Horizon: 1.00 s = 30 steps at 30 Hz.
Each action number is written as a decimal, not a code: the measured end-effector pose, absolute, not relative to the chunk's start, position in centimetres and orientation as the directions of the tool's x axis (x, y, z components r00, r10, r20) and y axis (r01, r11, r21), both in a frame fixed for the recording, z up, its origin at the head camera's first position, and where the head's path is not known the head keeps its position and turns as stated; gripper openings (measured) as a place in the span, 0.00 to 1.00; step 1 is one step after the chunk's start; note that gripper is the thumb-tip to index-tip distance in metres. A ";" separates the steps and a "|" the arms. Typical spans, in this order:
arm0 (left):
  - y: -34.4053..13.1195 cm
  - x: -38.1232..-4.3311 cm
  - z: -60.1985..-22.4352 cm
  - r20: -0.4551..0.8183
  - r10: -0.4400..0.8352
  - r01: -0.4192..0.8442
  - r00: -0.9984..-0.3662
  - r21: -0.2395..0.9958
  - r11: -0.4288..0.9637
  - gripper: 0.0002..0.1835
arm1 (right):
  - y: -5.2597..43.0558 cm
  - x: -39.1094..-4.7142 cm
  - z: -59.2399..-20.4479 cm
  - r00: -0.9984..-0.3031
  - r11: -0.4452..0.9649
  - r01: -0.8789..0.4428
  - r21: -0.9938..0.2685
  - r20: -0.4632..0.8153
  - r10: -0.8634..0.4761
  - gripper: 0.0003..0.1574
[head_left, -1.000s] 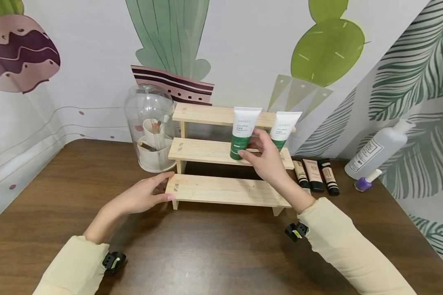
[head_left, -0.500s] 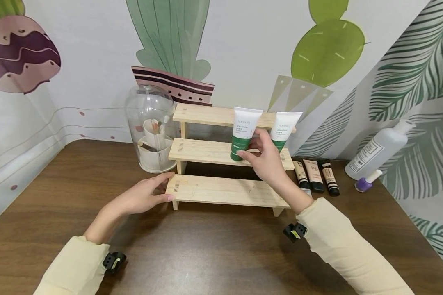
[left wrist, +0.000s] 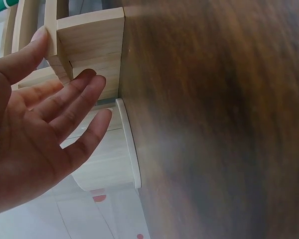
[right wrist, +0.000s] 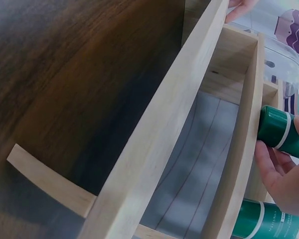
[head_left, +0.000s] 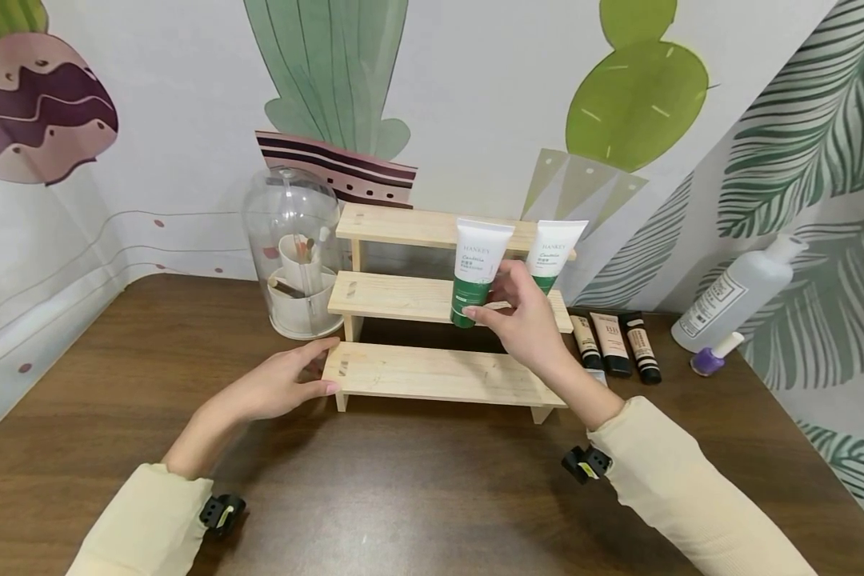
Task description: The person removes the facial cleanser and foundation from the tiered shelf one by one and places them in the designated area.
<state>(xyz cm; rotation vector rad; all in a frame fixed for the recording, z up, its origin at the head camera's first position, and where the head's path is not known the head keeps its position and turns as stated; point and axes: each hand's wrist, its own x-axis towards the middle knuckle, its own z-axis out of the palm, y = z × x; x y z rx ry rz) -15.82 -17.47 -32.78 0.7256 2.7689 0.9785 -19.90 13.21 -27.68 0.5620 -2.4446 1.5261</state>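
My right hand (head_left: 529,324) grips a white and green squeeze tube (head_left: 481,254) near its green cap end, thumb in front and fingers behind. The tube is upright with its cap at the front edge of the middle board of a three-tier wooden display stand (head_left: 439,370). A matching tube (head_left: 556,244) stands on that board to the right, partly hidden behind my hand. My left hand (head_left: 277,382) holds the left end of the lowest board, thumb at the front corner and index finger at the back corner. In the left wrist view the other fingers (left wrist: 92,134) extend beside the stand's leg.
Left of the stand is a clear dome (head_left: 288,200) over a white brush holder (head_left: 302,308). To the right lie several makeup tubes (head_left: 612,340), a purple nail polish bottle (head_left: 713,358) and a large translucent bottle (head_left: 742,292). A patterned wall closes off the back.
My right hand has brought the squeeze tube slightly down and forward, to the middle board's front edge. My left hand stays at the stand's left end.
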 end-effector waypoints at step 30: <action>-17.6 -15.9 -33.2 0.074 0.490 0.423 -0.868 0.626 0.655 0.32 | 16.1 -17.6 -27.4 -0.940 0.501 -0.322 -0.803 0.208 -0.271 0.33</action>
